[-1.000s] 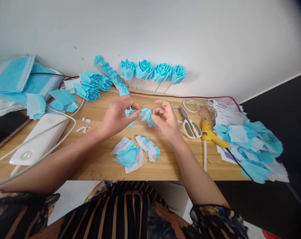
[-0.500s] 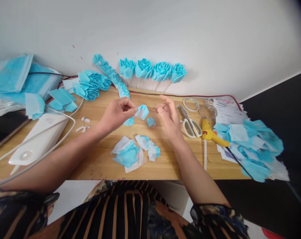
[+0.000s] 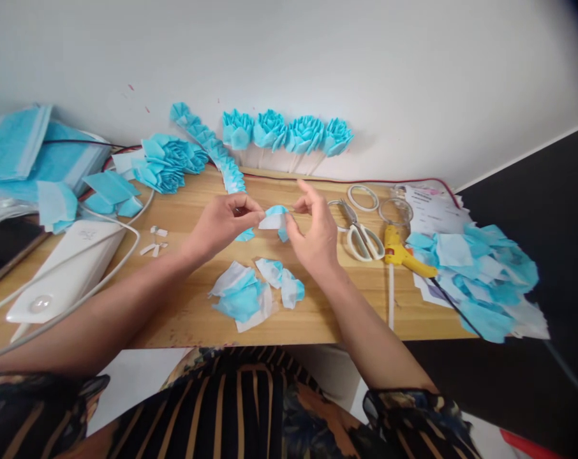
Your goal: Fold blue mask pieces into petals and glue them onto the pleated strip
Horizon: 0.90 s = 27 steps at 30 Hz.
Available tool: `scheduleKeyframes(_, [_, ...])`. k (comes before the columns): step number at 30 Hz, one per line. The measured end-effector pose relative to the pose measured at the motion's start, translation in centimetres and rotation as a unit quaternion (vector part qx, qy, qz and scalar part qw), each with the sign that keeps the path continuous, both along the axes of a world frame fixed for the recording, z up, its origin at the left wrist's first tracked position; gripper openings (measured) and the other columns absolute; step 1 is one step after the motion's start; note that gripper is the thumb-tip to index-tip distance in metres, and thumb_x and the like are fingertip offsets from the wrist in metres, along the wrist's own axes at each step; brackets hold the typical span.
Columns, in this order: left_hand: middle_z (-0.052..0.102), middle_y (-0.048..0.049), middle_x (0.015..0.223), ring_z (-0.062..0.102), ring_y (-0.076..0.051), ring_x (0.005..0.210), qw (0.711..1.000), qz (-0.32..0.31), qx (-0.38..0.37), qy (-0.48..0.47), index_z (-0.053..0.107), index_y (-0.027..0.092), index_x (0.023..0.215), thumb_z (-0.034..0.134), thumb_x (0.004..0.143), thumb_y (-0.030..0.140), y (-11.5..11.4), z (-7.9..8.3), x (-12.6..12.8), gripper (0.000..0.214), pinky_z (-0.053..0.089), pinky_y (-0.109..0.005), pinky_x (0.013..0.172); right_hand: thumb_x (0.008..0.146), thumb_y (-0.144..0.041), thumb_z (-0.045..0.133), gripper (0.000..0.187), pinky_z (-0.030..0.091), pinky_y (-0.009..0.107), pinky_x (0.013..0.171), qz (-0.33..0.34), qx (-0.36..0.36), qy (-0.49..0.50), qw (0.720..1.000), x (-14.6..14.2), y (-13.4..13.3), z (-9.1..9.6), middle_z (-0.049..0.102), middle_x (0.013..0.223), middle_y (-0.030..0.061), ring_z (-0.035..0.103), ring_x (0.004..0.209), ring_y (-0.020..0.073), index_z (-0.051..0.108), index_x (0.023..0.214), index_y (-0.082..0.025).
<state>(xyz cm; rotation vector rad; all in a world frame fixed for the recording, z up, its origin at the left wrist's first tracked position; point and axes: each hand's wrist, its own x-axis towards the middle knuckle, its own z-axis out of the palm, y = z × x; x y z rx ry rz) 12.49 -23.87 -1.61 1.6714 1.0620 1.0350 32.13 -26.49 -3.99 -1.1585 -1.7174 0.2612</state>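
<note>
At frame centre, the left hand (image 3: 222, 224) is pinching a blue petal (image 3: 271, 218) in a narrow grip above the desk (image 3: 188, 315). The right hand (image 3: 314, 234) is seemingly nipping its other edge, fingertips closed. Scraps (image 3: 244, 296) are lying just below, scissors (image 3: 355, 224) to the right.

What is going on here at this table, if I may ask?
A person sits at a wooden table and holds a small folded blue piece between both hands. The left hand pinches one end, and the right hand pinches the other. More folded pieces lie just below. Blue flowers lean against the wall. The scissors and yellow glue gun lie untouched to the right.
</note>
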Motion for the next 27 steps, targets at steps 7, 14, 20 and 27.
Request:
scheduleKeyframes(7, [0.062, 0.0013, 0.061, 0.048, -0.011, 0.054, 1.000, 0.014, -0.022, -0.011, 0.067, 0.018, 0.066, 0.071, 0.078, 0.037, 0.2, 0.0, -0.1, 0.022, 0.035, -0.026, 0.052, 0.089, -0.016, 0.058, 0.057, 0.056, 0.042, 0.093, 0.002, -0.048, 0.090, 0.995, 0.3, 0.4, -0.4, 0.065, 0.095, 0.0007, 0.062, 0.088, 0.0191, 0.049, 0.143, -0.034])
scheduleKeyframes(14, [0.055, 0.0024, 0.057, 0.042, -0.011, 0.050, 0.998, 0.032, -0.043, 0.019, 0.068, 0.019, 0.069, 0.069, 0.081, 0.039, 0.9, -0.5, -0.5, 0.024, 0.029, -0.026, 0.048, 0.090, -0.027, 0.064, 0.060, 0.058, 0.035, 0.082, 0.045, -0.098, 0.171, 0.979, 1.1, 1.2, -0.7, 0.065, 0.093, 0.0003, 0.064, 0.087, 0.0175, 0.043, 0.146, -0.034])
scheduleKeyframes(20, [0.065, -0.0003, 0.071, 0.054, -0.014, 0.063, 0.990, 0.121, 0.068, 0.041, 0.071, 0.019, 0.082, 0.064, 0.088, 0.033, 1.3, -0.3, -1.0, 0.016, 0.041, -0.027, 0.059, 0.090, -0.024, 0.064, 0.065, 0.059, 0.035, 0.082, 0.057, -0.099, 0.176, 0.978, 0.9, 0.9, -0.6, 0.064, 0.094, -0.0001, 0.064, 0.087, 0.0169, 0.041, 0.149, -0.036])
scheduleKeyframes(27, [0.071, -0.0054, 0.087, 0.064, -0.022, 0.087, 0.951, 0.022, 0.277, 0.138, 0.074, 0.021, 0.086, 0.069, 0.091, 0.030, -0.1, 0.0, -0.3, 0.010, 0.048, -0.036, 0.080, 0.090, -0.021, 0.068, 0.068, 0.060, 0.040, 0.084, 0.068, -0.121, 0.141, 0.980, -0.2, -0.2, -0.1, 0.068, 0.100, 0.0018, 0.065, 0.084, 0.0187, 0.042, 0.150, -0.039])
